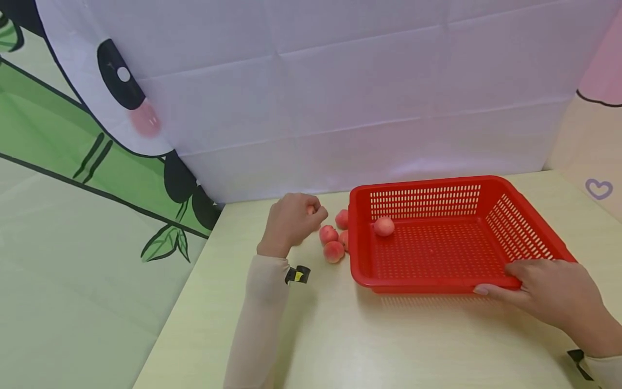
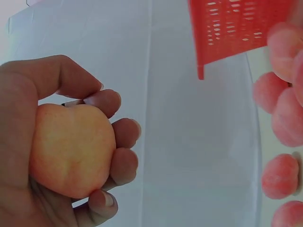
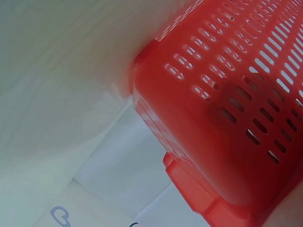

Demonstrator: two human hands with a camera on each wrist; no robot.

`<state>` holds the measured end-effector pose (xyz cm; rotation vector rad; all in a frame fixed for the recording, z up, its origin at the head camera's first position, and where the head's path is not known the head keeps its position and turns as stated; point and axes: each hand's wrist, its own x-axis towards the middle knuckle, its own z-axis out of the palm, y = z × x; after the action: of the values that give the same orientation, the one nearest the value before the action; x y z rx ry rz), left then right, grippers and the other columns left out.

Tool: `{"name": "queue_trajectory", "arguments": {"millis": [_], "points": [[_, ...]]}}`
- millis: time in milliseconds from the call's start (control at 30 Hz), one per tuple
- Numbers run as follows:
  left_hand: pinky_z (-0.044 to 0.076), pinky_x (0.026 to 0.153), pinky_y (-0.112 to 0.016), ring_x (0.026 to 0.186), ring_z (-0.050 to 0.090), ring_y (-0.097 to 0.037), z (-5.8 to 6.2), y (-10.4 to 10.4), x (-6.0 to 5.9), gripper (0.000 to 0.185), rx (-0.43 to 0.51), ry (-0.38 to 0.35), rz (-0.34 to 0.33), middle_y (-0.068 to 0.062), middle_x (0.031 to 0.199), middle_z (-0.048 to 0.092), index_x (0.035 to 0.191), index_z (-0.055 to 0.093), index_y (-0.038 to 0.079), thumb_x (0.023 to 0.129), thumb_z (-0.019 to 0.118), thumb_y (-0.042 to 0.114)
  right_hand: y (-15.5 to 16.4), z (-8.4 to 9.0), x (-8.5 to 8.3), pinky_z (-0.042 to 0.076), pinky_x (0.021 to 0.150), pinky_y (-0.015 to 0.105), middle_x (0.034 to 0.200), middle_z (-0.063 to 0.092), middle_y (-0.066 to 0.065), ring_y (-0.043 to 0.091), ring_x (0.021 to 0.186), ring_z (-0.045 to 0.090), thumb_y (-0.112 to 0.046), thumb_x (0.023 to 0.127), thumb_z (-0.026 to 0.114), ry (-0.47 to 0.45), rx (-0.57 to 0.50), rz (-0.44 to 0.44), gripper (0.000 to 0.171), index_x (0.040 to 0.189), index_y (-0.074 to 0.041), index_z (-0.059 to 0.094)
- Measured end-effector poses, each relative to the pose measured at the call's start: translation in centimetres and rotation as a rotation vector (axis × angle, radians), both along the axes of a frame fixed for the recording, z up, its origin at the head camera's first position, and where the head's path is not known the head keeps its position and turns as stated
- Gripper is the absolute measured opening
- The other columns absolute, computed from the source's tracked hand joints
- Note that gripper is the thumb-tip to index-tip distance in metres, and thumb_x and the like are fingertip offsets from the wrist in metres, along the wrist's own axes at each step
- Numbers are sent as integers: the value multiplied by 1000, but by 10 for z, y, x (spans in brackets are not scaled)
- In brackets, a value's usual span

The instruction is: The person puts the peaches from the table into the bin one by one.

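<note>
My left hand [image 1: 290, 222] is raised over the table, its fingers curled around a yellow-pink peach [image 2: 73, 149], which shows plainly in the left wrist view. With my right hand [image 1: 559, 294] I grip the front right rim of a red plastic basket [image 1: 437, 254], thumb outside along the edge. One peach [image 1: 384, 226] lies inside the basket near its left wall. Several more peaches [image 1: 333, 252] sit on the table close to the basket's left side, to the right of my left hand. The right wrist view shows the slotted basket wall [image 3: 189, 113] from outside.
The pale wooden table [image 1: 340, 346] ends at a pale hanging cloth [image 1: 316, 119] behind the basket. On the left, another part of the printed cloth [image 1: 97, 259] runs along the table's edge.
</note>
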<state>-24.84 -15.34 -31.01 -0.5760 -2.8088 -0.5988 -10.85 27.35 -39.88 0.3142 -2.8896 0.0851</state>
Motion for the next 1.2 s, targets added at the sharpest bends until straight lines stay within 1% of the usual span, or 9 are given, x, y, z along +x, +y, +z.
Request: {"name": "queue_trajectory", "arguments": {"millis": [167, 333, 433, 567, 700, 767, 900, 1033, 1200], "points": [[44, 54, -29, 56, 54, -16, 12, 14, 1, 25, -1, 20, -24, 3, 58, 54, 71, 66, 17, 95, 60, 21, 0, -3, 1, 37, 52, 31, 57, 48, -11, 11, 54, 44, -76, 79, 76, 35, -2, 15, 58, 68, -23, 57], [42, 55, -28, 58, 52, -15, 26, 30, 0, 25, -13, 58, -67, 3, 59, 52, 71, 66, 15, 95, 60, 20, 0, -4, 0, 36, 53, 31, 58, 49, -11, 11, 55, 45, -76, 80, 76, 25, -4, 17, 58, 68, -23, 56], [43, 57, -28, 62, 53, -14, 36, 42, -2, 22, -29, 81, -115, 4, 61, 53, 75, 68, 16, 95, 61, 20, 0, -5, 1, 35, 53, 31, 58, 47, -12, 11, 55, 43, -76, 81, 76, 21, -9, 21, 58, 67, -24, 54], [44, 60, -29, 70, 54, -14, 51, 59, -4, 15, -58, 71, -188, 3, 67, 56, 81, 69, 16, 94, 62, 20, 1, -6, 1, 35, 53, 31, 59, 47, -11, 11, 56, 44, -76, 81, 75, 19, -14, 23, 58, 67, -24, 53], [46, 66, -30, 79, 55, -14, 67, 74, -9, 7, -97, 70, -278, 3, 83, 59, 94, 68, 16, 94, 63, 20, 0, -6, 1, 35, 52, 31, 58, 46, -12, 10, 55, 43, -76, 80, 76, 33, -9, 29, 58, 67, -24, 52], [48, 72, -31, 83, 55, -15, 76, 82, -12, 12, -118, 79, -339, 2, 91, 59, 104, 67, 15, 95, 63, 20, -1, -5, 1, 35, 52, 31, 58, 45, -12, 10, 55, 43, -76, 80, 76, 44, -10, 34, 58, 68, -24, 52], [47, 79, -29, 89, 54, -15, 93, 102, -16, 29, -157, 48, -433, -1, 101, 56, 124, 60, 14, 96, 61, 21, 0, -5, 2, 30, 50, 29, 57, 39, -14, 8, 54, 38, -73, 79, 79, 104, -20, 53, 59, 66, -25, 47], [46, 80, -25, 93, 53, -12, 105, 123, -18, 38, -218, 19, -456, 1, 107, 55, 135, 54, 17, 98, 60, 23, 0, -5, 2, 30, 51, 29, 56, 38, -13, 8, 54, 37, -74, 79, 78, 101, -15, 51, 60, 65, -25, 47], [43, 77, -24, 96, 53, -13, 118, 151, -24, 40, -332, -12, -459, 2, 114, 54, 137, 44, 16, 101, 59, 25, 0, -5, 3, 32, 51, 30, 57, 40, -13, 9, 54, 40, -75, 80, 77, 82, -14, 42, 59, 66, -25, 48]]}}
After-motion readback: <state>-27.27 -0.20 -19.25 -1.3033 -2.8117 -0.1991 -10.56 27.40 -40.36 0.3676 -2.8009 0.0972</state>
